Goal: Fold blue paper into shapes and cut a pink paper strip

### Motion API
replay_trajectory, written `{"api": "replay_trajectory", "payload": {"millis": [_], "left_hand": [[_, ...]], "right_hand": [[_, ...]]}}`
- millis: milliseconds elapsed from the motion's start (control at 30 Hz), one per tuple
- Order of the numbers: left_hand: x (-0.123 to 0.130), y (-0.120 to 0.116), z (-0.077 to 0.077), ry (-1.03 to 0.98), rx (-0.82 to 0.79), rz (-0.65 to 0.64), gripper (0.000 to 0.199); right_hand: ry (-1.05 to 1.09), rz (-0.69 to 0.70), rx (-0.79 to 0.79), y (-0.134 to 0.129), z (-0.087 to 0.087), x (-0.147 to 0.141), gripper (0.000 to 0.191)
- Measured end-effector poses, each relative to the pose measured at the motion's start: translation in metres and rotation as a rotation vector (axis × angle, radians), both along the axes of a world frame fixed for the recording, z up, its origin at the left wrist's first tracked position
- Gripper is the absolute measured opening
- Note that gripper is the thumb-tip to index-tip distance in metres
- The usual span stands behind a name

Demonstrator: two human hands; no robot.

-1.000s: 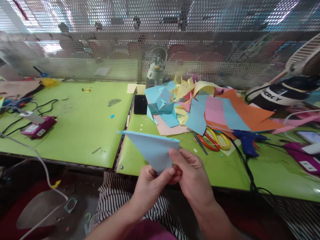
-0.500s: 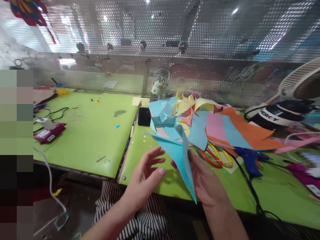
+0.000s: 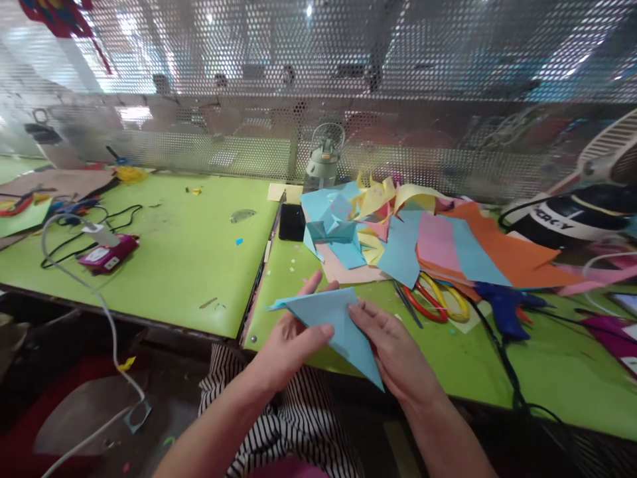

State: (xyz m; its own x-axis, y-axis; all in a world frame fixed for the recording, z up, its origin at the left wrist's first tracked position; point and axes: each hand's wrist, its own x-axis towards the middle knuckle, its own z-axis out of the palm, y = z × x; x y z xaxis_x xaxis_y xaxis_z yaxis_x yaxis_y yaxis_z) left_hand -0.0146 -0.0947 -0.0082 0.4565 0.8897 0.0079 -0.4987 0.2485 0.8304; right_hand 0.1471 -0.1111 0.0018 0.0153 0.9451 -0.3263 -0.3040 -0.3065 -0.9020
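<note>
A light-blue sheet of paper (image 3: 332, 320), folded into a triangle, is held up in front of me over the near edge of the green table. My left hand (image 3: 293, 338) has its thumb on the paper's face and its fingers behind it. My right hand (image 3: 398, 348) pinches the paper's right edge between thumb and fingers. One thin corner points left and another points down toward my lap. Just beyond lie a folded light-blue paper piece (image 3: 334, 229) and scissors with red and yellow handles (image 3: 432, 302).
Coloured paper sheets (image 3: 478, 242) spread over the table's right half. A blue glue gun (image 3: 505, 309) with a black cable lies right. Behind stand a pale green bottle (image 3: 322, 162) and a perforated screen (image 3: 223, 79). A purple power strip (image 3: 108, 253) sits left, a black phone (image 3: 291, 222) near the middle.
My left hand has moved from beside the paper onto it. The paper has turned its flat face toward me and lies flatter. The view has shifted slightly.
</note>
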Motion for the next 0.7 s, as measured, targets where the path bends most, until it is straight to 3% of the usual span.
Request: {"api": "replay_trajectory", "payload": {"millis": [67,133,267,333,433,533,600,633,700], "left_hand": [[0.000,0.001,-0.002,0.019,-0.063,0.042,0.066],[-0.001,0.002,-0.002,0.017,-0.066,0.036,0.067],[-0.008,0.008,0.004,0.056,0.151,-0.087,0.083],[-0.010,0.012,0.007,0.161,0.234,-0.070,0.065],[-0.008,0.017,0.010,0.309,0.228,0.075,0.042],[-0.004,0.021,0.009,0.413,0.217,0.183,0.039],[-0.003,0.024,0.006,0.468,0.232,0.209,0.038],[-0.005,0.026,0.004,0.496,0.233,0.202,0.039],[-0.011,0.031,-0.003,0.546,0.227,0.173,0.042]], "right_hand": [[0.013,-0.013,-0.022,0.000,-0.001,0.001,0.043],[0.019,-0.018,-0.039,0.001,0.001,0.002,0.041],[-0.024,0.072,-0.010,0.002,0.007,0.005,0.041],[-0.036,0.107,0.042,0.000,0.007,0.008,0.052],[-0.101,0.124,0.159,-0.007,-0.001,0.016,0.072],[-0.284,0.192,0.256,-0.020,-0.013,0.030,0.098],[-0.483,0.130,0.273,-0.032,-0.017,0.046,0.106],[-0.632,0.041,0.285,-0.037,-0.018,0.057,0.102],[-1.037,-0.199,0.307,-0.047,-0.017,0.085,0.076]]}}
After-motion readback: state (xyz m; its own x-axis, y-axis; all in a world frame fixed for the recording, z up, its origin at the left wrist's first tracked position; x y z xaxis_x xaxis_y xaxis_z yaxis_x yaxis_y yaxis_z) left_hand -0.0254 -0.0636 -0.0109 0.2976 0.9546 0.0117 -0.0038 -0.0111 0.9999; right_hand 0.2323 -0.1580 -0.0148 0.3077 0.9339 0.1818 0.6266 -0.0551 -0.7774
